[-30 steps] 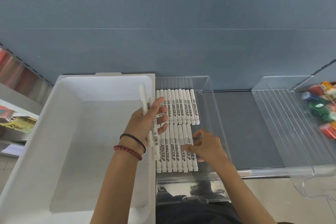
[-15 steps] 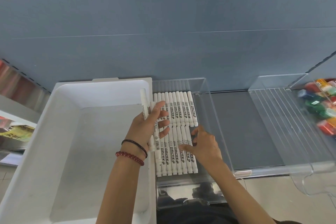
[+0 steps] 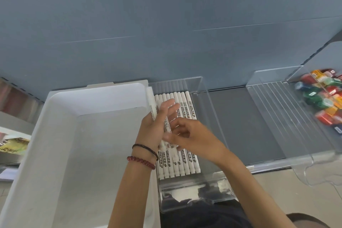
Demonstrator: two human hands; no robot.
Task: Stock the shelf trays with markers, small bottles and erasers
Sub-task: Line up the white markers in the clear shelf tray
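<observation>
The light is bright, soft and even, with no single source in view. Shadows are faint: a pale one lies inside the white bin [image 3: 61, 135] below its far wall. Glare streaks the front lip of the clear tray [image 3: 194, 190]. The right hand [image 3: 190, 139] is smeared by motion, and so are the left hand [image 3: 153, 127] at its fingertips and the markers [image 3: 152, 109] it holds. The small bottles [image 3: 322, 98] at the right edge look soft, and straight lines bow toward both edges.

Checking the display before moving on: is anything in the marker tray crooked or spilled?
Nothing stands out. The markers lie parallel in two rows in the clear tray; the left hand holds the only loose ones.
</observation>
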